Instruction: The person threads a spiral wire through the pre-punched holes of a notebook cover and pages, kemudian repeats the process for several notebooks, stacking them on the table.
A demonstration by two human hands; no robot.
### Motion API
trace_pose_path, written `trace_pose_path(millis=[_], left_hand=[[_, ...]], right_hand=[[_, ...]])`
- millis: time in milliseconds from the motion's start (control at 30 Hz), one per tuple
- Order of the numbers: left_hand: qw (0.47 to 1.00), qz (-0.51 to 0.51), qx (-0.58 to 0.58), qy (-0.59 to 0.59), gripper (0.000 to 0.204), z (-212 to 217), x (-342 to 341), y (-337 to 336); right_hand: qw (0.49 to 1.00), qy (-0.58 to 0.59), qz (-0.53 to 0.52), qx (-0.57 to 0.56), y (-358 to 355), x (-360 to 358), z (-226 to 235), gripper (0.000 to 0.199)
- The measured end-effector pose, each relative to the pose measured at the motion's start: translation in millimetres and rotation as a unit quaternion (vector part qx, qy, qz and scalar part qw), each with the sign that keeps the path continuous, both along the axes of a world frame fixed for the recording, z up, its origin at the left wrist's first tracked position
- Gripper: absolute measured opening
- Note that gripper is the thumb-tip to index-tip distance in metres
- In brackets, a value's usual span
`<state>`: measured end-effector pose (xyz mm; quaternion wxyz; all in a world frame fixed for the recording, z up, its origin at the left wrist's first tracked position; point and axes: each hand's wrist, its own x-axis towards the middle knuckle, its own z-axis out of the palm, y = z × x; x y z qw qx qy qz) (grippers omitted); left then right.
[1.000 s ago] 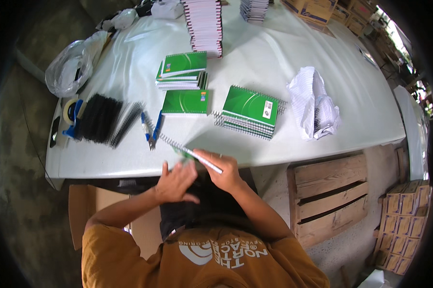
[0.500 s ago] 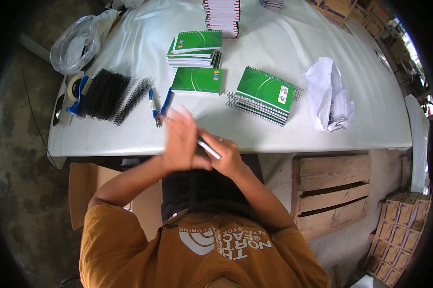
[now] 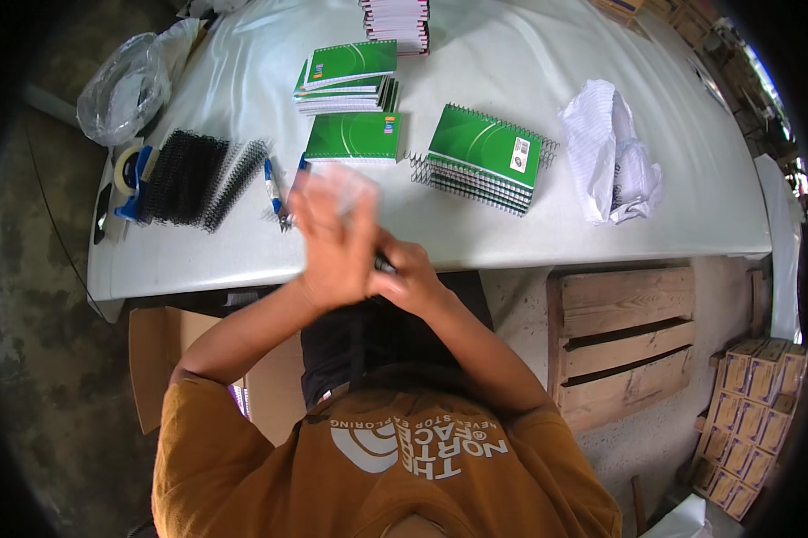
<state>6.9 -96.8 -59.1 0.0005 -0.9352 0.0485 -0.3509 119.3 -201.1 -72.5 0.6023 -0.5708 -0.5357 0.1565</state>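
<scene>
My left hand (image 3: 332, 242) is raised at the table's near edge, its fingers spread and smeared by motion. Close against it, my right hand (image 3: 413, 280) is closed on a small notebook (image 3: 383, 264), of which only a dark end shows. A pale blurred patch behind my left fingers may be its pages. Just beyond lie blue-handled pliers (image 3: 274, 190), partly covered by the left hand. A green notebook (image 3: 354, 136) lies past my fingers, with a stack of green notebooks (image 3: 354, 63) behind it. To the right sits a pile of spiral-bound green notebooks (image 3: 484, 148).
Black wire spirals (image 3: 193, 179) lie at the left by a blue tape dispenser (image 3: 137, 184) and a clear plastic bag (image 3: 121, 90). A white crumpled bag (image 3: 601, 161) is at the right. Below the table are a cardboard box (image 3: 153, 359) and a wooden pallet (image 3: 626, 345).
My left hand has swung up slightly, its fingers more spread. The notebook in my right hand has turned, so its white edge no longer shows. The whole view has shifted a little.
</scene>
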Motion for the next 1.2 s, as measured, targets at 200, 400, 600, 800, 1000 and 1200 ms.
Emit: trace_pose_path(millis=[200,400,600,800,1000,1200], left_hand=[[0.996,0.025,-0.022,0.083,0.058,40.1,10.0,-15.7],[0.991,-0.003,-0.072,0.116,0.029,71.5,26.4,-11.8],[0.982,-0.021,-0.040,0.182,0.024,93.5,34.0,-0.1],[0.998,0.011,-0.055,-0.001,0.028,134.6,75.1,-2.6],[0.991,-0.006,-0.130,-0.003,0.029,30.5,127.5,24.6],[0.857,0.066,-0.482,-0.168,0.030,9.0,153.2,10.9]], right_hand=[[0.999,0.004,0.002,0.048,3.1,16.1,-6.8,0.061],[0.998,0.060,0.003,-0.010,0.2,15.8,1.7,0.062],[0.994,0.104,0.012,0.000,-2.2,15.8,11.7,0.053],[0.990,0.024,-0.075,0.117,-32.0,64.0,43.9,0.029],[0.975,-0.129,-0.182,-0.001,-57.2,145.7,47.5,0.034],[0.947,0.038,-0.318,0.031,-38.6,118.5,6.7,0.046]])
